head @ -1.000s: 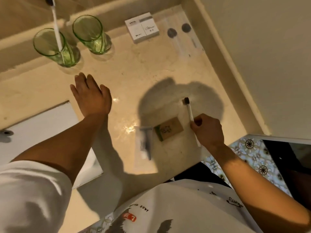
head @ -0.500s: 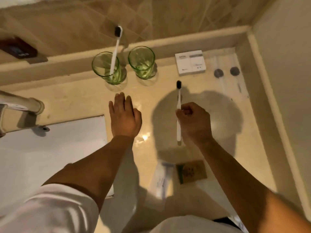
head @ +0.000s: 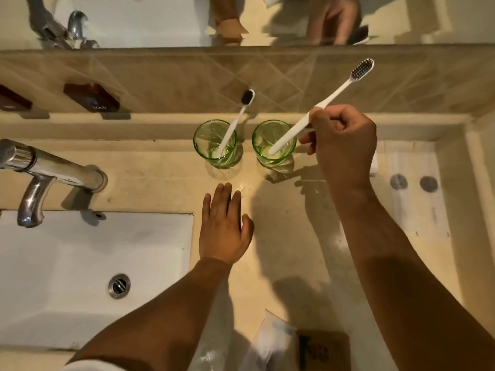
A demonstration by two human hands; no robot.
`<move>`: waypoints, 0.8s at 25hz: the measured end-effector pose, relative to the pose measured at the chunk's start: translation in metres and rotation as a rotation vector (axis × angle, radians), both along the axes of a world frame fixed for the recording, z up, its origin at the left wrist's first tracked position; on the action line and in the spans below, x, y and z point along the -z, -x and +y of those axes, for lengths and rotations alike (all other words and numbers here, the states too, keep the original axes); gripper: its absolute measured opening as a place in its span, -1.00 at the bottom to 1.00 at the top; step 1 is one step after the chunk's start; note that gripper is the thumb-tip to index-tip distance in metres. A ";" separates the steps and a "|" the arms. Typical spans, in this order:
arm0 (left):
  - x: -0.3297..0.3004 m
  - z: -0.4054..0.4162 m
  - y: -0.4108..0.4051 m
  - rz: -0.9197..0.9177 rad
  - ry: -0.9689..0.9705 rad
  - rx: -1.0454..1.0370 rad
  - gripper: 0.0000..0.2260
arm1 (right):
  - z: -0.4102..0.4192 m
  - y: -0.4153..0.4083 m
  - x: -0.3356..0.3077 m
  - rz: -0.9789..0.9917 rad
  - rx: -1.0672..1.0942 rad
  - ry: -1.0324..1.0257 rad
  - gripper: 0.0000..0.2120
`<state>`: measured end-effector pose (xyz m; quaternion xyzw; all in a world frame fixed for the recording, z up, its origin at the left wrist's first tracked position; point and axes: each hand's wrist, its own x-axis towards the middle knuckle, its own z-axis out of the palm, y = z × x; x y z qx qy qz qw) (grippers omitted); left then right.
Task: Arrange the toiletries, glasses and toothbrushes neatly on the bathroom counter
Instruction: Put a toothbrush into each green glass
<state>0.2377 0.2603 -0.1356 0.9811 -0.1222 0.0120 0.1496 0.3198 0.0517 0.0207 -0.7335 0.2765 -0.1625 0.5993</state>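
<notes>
Two green glasses stand side by side at the back of the counter. The left glass [head: 215,144] holds a white toothbrush [head: 235,121] with dark bristles, leaning up to the right. My right hand [head: 344,145] grips a second white toothbrush [head: 332,97] by its handle; its lower end is inside the right glass [head: 273,144] and its bristle head points up to the right. My left hand [head: 223,226] rests flat on the counter [head: 294,223] in front of the glasses, fingers straight.
A white sink basin [head: 80,263] with a chrome tap [head: 45,172] fills the left. A clear plastic sachet [head: 273,341] and a brown packet [head: 324,349] lie at the near edge. Clear wrapped items with dark round caps [head: 412,182] lie at the right, near the wall.
My right hand lifted the toothbrush from the counter and carried it back to the right glass, putting its lower end inside. The camera tilted up toward the wall. My left hand stayed flat.
</notes>
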 end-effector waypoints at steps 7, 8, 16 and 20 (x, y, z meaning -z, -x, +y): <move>0.004 0.000 -0.001 0.023 -0.006 -0.017 -0.51 | 0.007 -0.013 0.018 -0.018 -0.053 0.191 -0.86; 0.005 0.001 -0.001 0.023 -0.005 -0.019 -0.51 | 0.009 -0.013 0.021 -0.032 -0.076 0.243 -0.86; 0.007 0.000 -0.001 0.026 -0.021 -0.025 -0.50 | 0.012 -0.015 0.038 0.014 -0.144 0.294 -0.91; 0.009 0.001 -0.001 0.024 -0.016 -0.026 -0.50 | 0.012 -0.014 0.045 0.061 -0.124 0.236 -0.91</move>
